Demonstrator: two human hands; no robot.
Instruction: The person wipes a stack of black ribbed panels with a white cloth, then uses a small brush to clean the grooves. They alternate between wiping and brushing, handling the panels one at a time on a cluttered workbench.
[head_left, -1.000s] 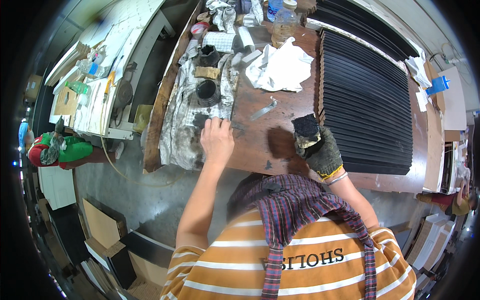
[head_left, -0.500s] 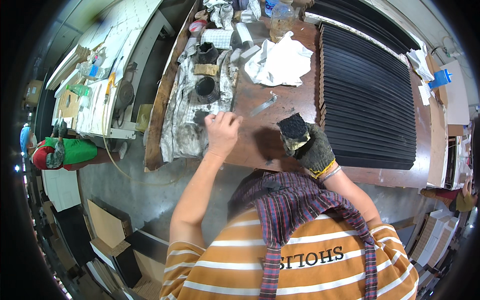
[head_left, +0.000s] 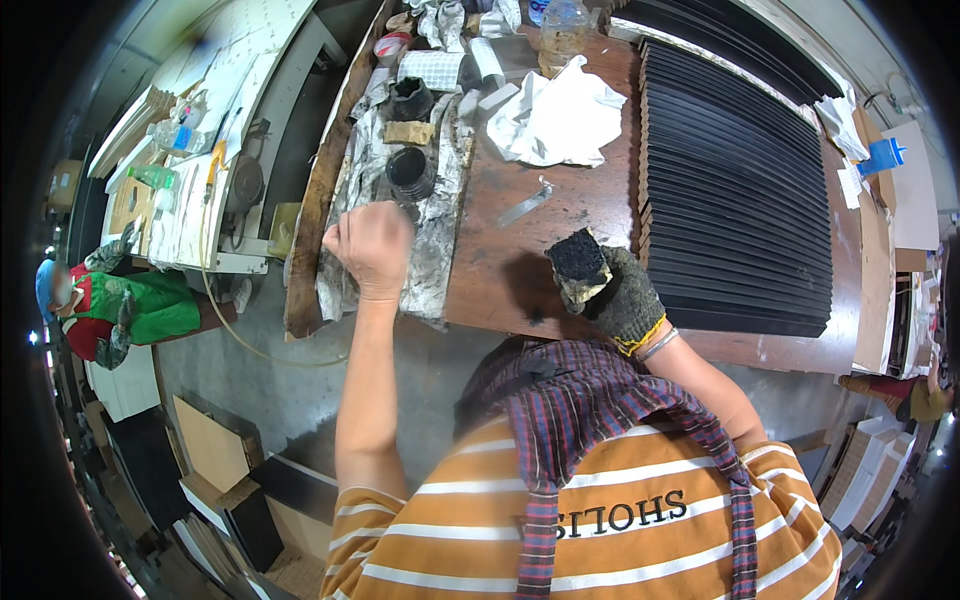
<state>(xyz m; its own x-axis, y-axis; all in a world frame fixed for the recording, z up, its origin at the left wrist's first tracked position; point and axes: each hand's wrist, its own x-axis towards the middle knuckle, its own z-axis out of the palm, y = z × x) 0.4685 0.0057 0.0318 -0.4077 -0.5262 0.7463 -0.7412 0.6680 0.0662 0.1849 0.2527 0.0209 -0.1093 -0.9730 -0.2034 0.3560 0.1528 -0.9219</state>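
Note:
My left hand [head_left: 372, 248], bare and a little blurred, is over the stained cloth [head_left: 440, 240] at the left of the table. Its fingers are curled closed, and anything inside them is hidden. My right hand [head_left: 630, 298], in a dark knit glove with a yellow cuff, grips a sponge block [head_left: 580, 262] with a blackened top and pale sides. Just beyond my left hand stands an open black cup [head_left: 411, 176]. Behind it lie a tan block [head_left: 408, 133] and another black container [head_left: 410, 99].
Slim black strips [head_left: 735, 200] lie side by side at the right. A crumpled white cloth [head_left: 560, 115], a clear plastic bottle [head_left: 565, 38] and a thin metal strip [head_left: 526, 203] are on the brown table [head_left: 490, 290]. A co-worker in a green apron [head_left: 160, 303] is at far left.
My left hand has moved left and slightly nearer to me across the stained cloth. My right hand keeps the sponge block in nearly the same place. The co-worker has shifted posture.

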